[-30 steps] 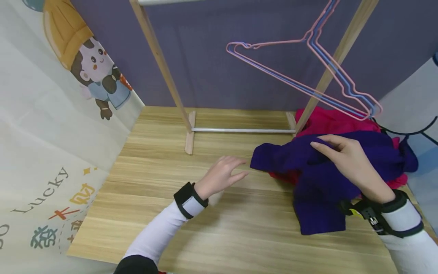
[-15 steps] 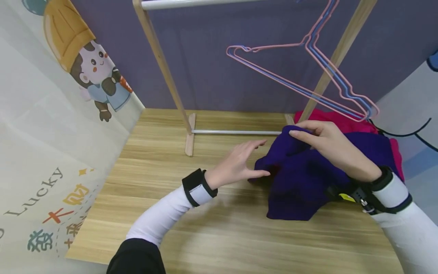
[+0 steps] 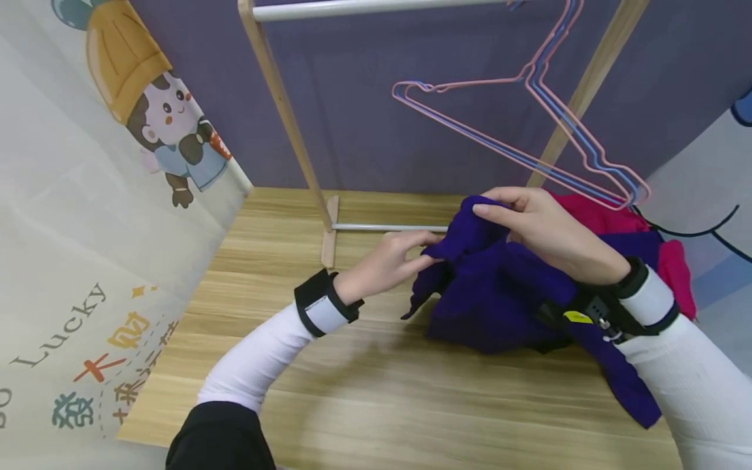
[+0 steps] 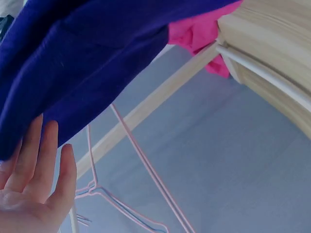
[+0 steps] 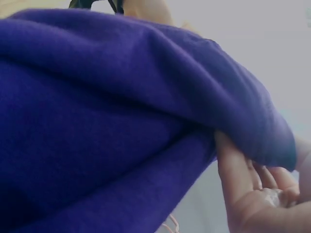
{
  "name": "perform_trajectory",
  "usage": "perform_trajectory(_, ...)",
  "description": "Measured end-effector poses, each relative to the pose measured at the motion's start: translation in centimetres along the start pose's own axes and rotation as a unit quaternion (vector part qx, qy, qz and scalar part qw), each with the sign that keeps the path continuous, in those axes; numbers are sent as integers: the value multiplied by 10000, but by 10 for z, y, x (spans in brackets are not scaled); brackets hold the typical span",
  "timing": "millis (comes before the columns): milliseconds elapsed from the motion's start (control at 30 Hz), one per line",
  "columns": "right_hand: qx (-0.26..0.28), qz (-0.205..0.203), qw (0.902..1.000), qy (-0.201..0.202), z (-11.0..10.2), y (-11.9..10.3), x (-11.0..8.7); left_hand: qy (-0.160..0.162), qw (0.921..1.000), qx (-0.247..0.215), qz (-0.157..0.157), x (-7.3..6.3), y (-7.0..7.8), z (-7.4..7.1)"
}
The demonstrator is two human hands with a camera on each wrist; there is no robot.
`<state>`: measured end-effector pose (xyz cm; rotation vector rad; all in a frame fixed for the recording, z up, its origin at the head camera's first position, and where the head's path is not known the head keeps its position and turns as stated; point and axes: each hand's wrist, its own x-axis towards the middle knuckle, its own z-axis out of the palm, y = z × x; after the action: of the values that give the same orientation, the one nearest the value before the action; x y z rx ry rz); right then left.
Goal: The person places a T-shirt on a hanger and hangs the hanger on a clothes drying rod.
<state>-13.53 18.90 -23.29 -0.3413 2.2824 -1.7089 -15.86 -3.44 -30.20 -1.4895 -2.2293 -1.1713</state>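
Drawn leftward since the earlier frame, the purple garment (image 3: pixel 499 294) is seen in the head view over the table (image 3: pixel 352 391), its long axis slanting from an edge pinched lightly by the left hand (image 3: pixel 384 266) to a trailing end at lower right, its top fold closed between thumb and fingers of the right hand (image 3: pixel 549 235), nearer the bulk. In the left wrist view, cloth is met by fairly straight fingers; in the right wrist view, a fold is gripped.

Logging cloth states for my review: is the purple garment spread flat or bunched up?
Bunched up: the purple garment is raised in crumpled folds, held by the right hand and left hand.
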Motion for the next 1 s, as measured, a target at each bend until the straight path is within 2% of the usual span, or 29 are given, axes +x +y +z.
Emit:
perform_trajectory(267, 305, -18, 9995, 1, 2, -2, 2, 83, 9989, -55, -454, 1, 3, -16)
perform_trajectory(400, 431, -131, 9989, -105, 2, 0, 4, 269, 9985, -14, -476, 2, 5, -26)
perform_trajectory(467, 328, -136, 9993, -110, 3, 1, 5, 371, 9980, -32, -512, 2, 5, -32)
perform_trajectory(600, -216, -14, 9998, 11, 7, 3, 6, 522, 9966, -14, -632, 3, 6, -44)
perform_trajectory(700, -603, -22, 9981, -79, 11, 5, 6, 606, 9962, 67, -628, 6, 6, -53)
perform_trajectory(767, -653, -154, 9973, -294, 12, 5, 7, 678, 9956, 207, -609, 7, 5, -58)
perform_trajectory(900, -448, -674, 9936, -784, 13, 5, 10, 821, 9935, 374, -693, 8, 4, -65)
perform_trajectory(1000, -539, -1099, 9887, -865, 12, 5, 15, 812, 9925, 372, -835, 8, 4, -68)
